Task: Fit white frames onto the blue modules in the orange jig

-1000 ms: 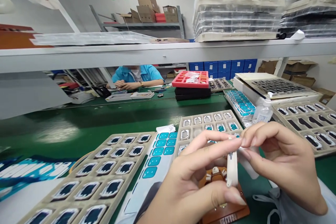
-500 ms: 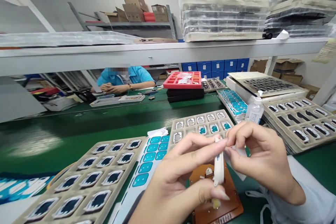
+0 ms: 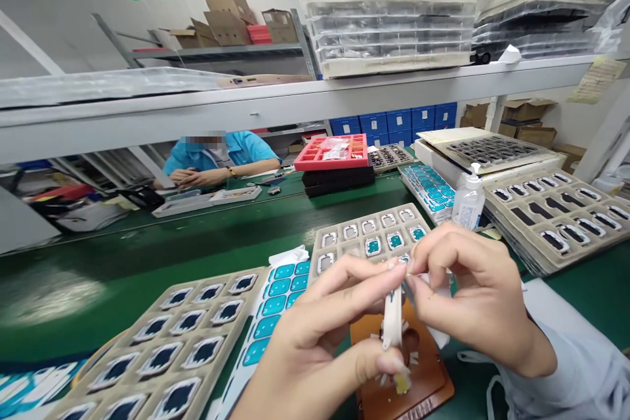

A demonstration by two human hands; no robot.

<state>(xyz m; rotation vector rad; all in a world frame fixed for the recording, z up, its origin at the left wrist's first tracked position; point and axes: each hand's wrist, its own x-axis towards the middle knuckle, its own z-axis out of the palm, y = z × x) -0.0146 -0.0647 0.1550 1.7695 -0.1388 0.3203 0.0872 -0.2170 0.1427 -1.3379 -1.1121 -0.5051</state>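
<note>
My left hand (image 3: 325, 335) grips a thin white plastic frame (image 3: 392, 321), seen edge-on, between thumb and fingers. At its top edge my right hand (image 3: 472, 295) is closed in a pinch; what the fingertips hold is too small to make out. A whitish sheet (image 3: 440, 331) shows below the right fingers. Beneath both hands lies an orange-brown fixture plate (image 3: 428, 380) with small pale bits on it. Behind them a beige tray (image 3: 344, 226) bears white frames, some with teal inserts. To the left is a sheet of teal stickers (image 3: 268, 305).
A beige tray (image 3: 165, 335) of dark-centred frames lies at left. Rightward stand a pump bottle (image 3: 468, 203), stacked trays (image 3: 529, 243) and teal sticker sheets (image 3: 427, 187). A red compartment box (image 3: 332, 152) sits farther back. Across the green bench, a person in blue (image 3: 246, 151) is seated.
The view has shifted, so the scene sits slightly to the left. Both hands keep their hold at the frame, and more of the orange-brown plate shows beneath it.
</note>
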